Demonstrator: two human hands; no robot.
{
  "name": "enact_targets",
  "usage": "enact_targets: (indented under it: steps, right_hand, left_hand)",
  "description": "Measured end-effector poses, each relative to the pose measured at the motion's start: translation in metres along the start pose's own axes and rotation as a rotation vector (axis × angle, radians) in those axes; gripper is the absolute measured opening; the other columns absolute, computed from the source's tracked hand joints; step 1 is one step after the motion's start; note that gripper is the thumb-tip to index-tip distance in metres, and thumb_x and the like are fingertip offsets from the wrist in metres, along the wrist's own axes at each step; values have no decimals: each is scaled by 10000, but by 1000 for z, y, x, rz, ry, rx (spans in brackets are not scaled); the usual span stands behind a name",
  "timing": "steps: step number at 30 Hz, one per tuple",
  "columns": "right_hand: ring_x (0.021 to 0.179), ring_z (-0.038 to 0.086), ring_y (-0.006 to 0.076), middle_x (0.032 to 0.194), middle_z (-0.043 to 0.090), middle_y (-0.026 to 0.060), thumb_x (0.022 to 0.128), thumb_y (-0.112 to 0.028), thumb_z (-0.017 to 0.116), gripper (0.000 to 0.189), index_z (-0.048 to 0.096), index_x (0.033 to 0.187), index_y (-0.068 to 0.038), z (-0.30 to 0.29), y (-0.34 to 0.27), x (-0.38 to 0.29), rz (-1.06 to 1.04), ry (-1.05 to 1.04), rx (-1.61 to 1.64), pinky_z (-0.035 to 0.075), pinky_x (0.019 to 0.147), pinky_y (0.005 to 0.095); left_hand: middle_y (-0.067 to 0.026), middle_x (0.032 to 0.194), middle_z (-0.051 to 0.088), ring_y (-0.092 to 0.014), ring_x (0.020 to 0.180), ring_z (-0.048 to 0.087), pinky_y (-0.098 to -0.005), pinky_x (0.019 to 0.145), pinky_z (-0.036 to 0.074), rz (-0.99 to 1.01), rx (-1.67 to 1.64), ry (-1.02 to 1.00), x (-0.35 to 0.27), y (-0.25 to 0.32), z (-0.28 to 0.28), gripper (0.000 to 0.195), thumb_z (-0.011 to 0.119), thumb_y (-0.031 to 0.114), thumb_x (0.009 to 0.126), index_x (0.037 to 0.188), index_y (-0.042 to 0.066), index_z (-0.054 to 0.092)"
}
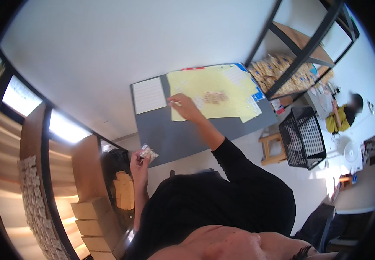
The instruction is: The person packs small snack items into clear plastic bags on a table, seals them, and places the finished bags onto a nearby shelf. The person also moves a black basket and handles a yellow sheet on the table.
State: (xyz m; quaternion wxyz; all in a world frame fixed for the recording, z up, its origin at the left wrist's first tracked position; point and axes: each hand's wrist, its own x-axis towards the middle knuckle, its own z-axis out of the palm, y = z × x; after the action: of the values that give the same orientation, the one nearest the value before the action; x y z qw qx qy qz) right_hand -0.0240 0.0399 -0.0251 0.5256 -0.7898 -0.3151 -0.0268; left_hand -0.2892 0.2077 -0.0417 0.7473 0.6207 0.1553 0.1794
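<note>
My left hand (138, 164) grips a small clear plastic bag (149, 153) holding several pale pieces and a small label, by the near left edge of the grey table (174, 139). My right hand (185, 106) hovers over the left part of the yellow paper sheets (220, 112), fingers bent together. Something small and pale shows at these fingers; whether it is held cannot be told. A loose pile of small beige pieces (215, 97) lies on the yellow sheets, with a thin red line across its far side. To the left rests a white lined sheet (150, 96).
A black plastic crate (304, 138) sits by a wooden stool (267, 149) on the right. Bags of pale pieces (280, 71) fill the metal-framed shelf beyond. Another person (340, 118) is farther right. Cardboard boxes (93, 227) are stacked at left.
</note>
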Motion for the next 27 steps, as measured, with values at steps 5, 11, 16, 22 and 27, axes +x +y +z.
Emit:
enact_targets:
  steps: [5, 11, 16, 22, 27]
  right_hand:
    - [1022, 602, 342, 1069, 636, 167, 852, -126, 655, 224, 682, 1062, -52, -102, 132, -36, 192, 271, -285, 484, 902, 419]
    - [1096, 535, 363, 1191, 566, 153, 843, -124, 636, 381, 620, 1224, -111, -144, 197, -50, 349, 317, -695, 464, 913, 470]
    - [1130, 512, 363, 1214, 549, 169, 839, -102, 647, 492, 574, 1326, -123, -148, 202, -48, 398, 165, -736, 447, 947, 455]
    - [1049, 523, 375, 1119, 536, 195, 847, -135, 600, 513, 542, 1354, -88, -158, 215, -43, 376, 303, -577, 451, 928, 464]
    - [1073, 513, 389, 1137, 522, 220, 859, -118, 589, 530, 514, 1381, -62, -136, 182, -44, 313, 250, -473, 448, 943, 451]
  left_hand:
    - [-86, 1063, 658, -137, 962, 636, -286, 850, 512, -71, 14, -205, 23, -16, 73, 200, 608, 54, 952, 1144, 20, 561]
    - [-91, 1032, 661, -182, 937, 674, -318, 821, 554, -171, -46, -305, 31, -21, 137, 201, 569, 50, 974, 1171, 12, 549]
    - [-96, 1023, 662, -185, 935, 680, -331, 803, 570, -208, -71, -275, 32, -35, 153, 201, 563, 95, 993, 1177, 17, 551]
    - [-104, 1058, 666, -184, 929, 677, -337, 794, 573, -208, -74, -95, 30, -36, 153, 198, 556, 116, 1000, 1178, 29, 564]
    - [-106, 1080, 664, -175, 929, 667, -327, 792, 568, -208, -80, -7, 26, -35, 153, 198, 551, 118, 1003, 1182, 36, 566]
